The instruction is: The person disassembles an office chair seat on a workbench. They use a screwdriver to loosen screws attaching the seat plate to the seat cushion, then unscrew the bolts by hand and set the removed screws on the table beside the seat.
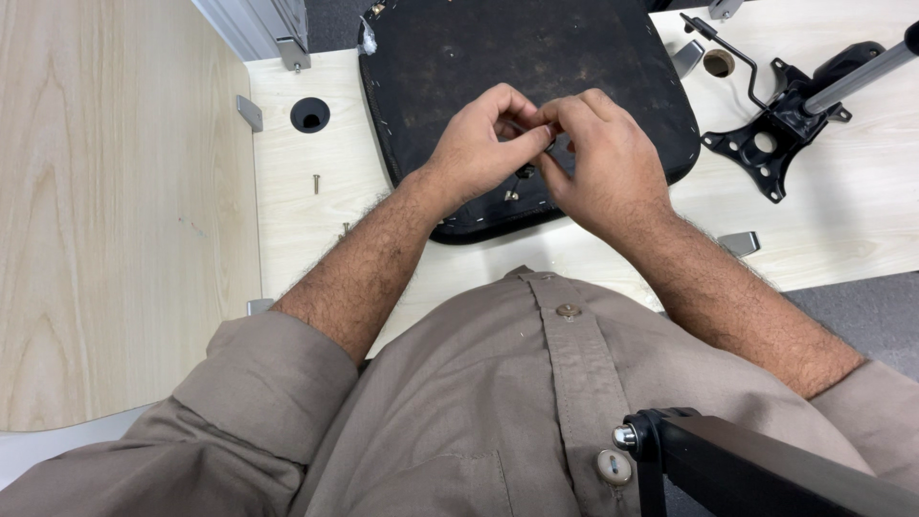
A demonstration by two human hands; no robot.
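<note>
Pale wood-grain tabletop [306,206] fills the frame's upper half. Black upturned chair seat pan [517,57] at top centre. Black metal chair tilt mechanism with grey gas cylinder [785,120] lies upper right, apart from the seat. Left hand [479,144] and right hand [598,158] meet over the seat's near edge, fingertips pressed together, pinching a small dark fastener [548,137] between them; its exact shape is unclear. A short screw [511,194] rests on the seat under them. Another loose silver screw [316,183] sits left of the seat.
</note>
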